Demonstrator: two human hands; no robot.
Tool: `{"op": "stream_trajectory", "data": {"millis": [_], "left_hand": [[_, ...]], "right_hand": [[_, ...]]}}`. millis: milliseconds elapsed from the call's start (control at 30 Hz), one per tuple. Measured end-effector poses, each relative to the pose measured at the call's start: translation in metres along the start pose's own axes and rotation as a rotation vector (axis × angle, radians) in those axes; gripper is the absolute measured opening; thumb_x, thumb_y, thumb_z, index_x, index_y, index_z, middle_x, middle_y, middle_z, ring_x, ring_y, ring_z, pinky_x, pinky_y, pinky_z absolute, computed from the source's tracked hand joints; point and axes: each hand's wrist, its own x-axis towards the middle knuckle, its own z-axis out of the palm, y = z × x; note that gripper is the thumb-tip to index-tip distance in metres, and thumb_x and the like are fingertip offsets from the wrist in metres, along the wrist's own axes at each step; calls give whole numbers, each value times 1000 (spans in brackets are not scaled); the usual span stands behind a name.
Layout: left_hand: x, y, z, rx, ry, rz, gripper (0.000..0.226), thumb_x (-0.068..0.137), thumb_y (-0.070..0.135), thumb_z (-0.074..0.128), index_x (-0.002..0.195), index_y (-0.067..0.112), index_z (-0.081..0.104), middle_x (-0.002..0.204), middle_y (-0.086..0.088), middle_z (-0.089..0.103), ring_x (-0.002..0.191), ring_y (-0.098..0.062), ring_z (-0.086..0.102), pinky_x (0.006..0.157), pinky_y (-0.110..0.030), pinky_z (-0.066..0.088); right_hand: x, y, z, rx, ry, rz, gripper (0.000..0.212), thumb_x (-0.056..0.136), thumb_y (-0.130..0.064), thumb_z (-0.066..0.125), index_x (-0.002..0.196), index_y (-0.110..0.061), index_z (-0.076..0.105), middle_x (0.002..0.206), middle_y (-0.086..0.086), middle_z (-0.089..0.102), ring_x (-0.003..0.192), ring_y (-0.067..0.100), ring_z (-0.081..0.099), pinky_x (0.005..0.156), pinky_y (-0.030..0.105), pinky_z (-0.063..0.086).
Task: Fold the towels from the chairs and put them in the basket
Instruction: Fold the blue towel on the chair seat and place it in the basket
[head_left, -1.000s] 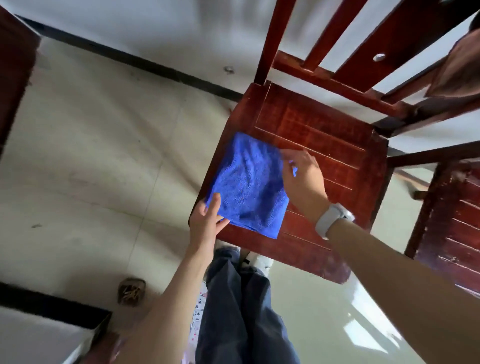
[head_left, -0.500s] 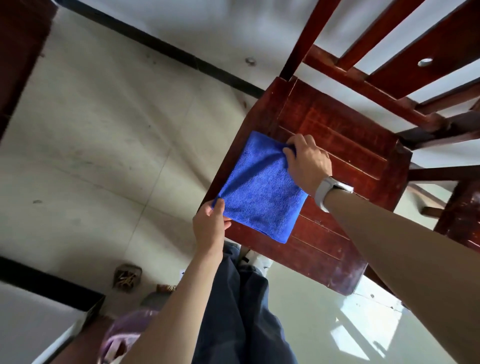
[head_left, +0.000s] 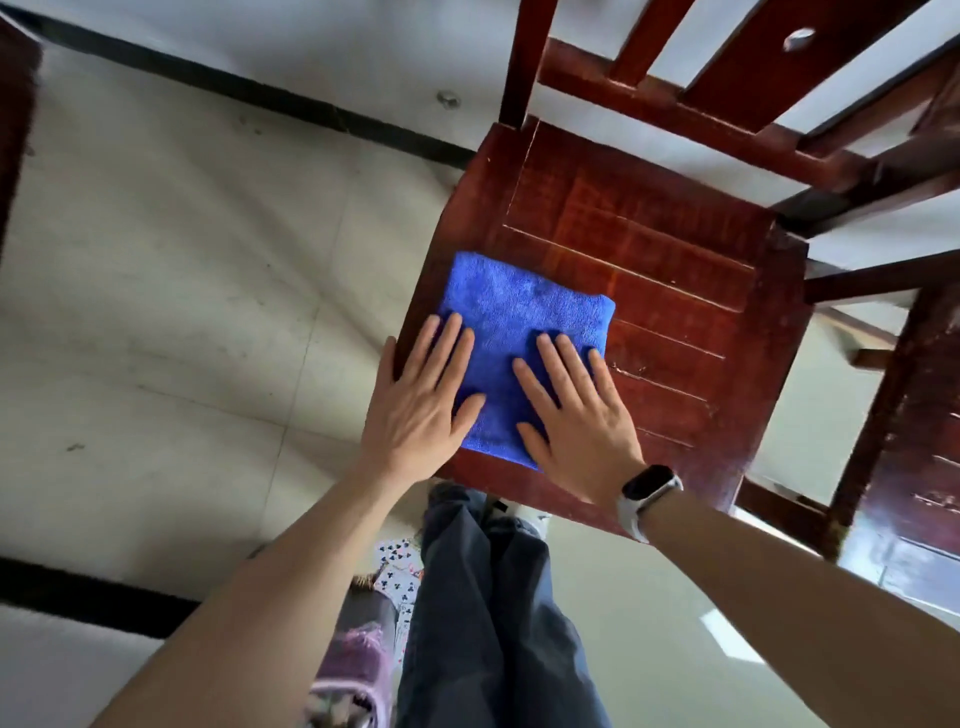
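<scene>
Lying folded square on the chair (head_left: 649, 249), towel (head_left: 519, 317) under flat hands.

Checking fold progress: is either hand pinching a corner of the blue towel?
No: left hand and right hand press flat on the blue towel.

No legible text, brand or number anywhere; only signs readable are club pips on playing cards (head_left: 397, 564) scattered on the floor (head_left: 156, 312) by the trousers (head_left: 493, 623), count per card unclear; watch (head_left: 649, 483) face dark, showing nothing.
</scene>
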Motion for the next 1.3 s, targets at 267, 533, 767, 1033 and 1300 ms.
{"op": "stream_trajectory", "data": {"millis": [267,533,767,1033,1300], "left_hand": [[5,-1,-9,39,13,19,80,80,57,37,143,9,25,152,-14,22,141,-30,15,108,-58,15],[40,-3,-15,35,-92,60,95,76,64,47,144,4,20,153,-17,15,142,-32,15,108,-56,22],[34,-2,-27,-240,188,-113,59,84,22,63,132,-4,42,140,-24,41,130,-36,40,105,-46,33],[34,6,-28,-653,180,-780,27,86,18,60,107,2,64,103,-16,69,97,-28,63,81,-21,38],[54,-5,-35,-673,-122,-787,21,82,15,59,62,13,58,59,-4,56,67,-32,54,64,-30,41]], "right_hand": [[-18,32,-6,-15,57,-52,59,85,-45,36,134,-16,45,145,17,38,134,30,37,105,60,27],[34,46,-1,88,-74,154,70,88,-55,23,147,-19,12,155,12,12,143,28,12,114,53,9],[18,30,-13,375,105,248,56,90,-31,44,140,-8,34,149,20,27,139,35,25,111,57,16],[5,-10,-12,1152,178,1024,22,90,-20,53,107,-6,54,101,12,59,97,29,52,75,24,32],[18,-11,-13,1292,49,1159,36,87,-25,56,116,-4,50,114,16,56,105,32,52,87,32,40]]}}
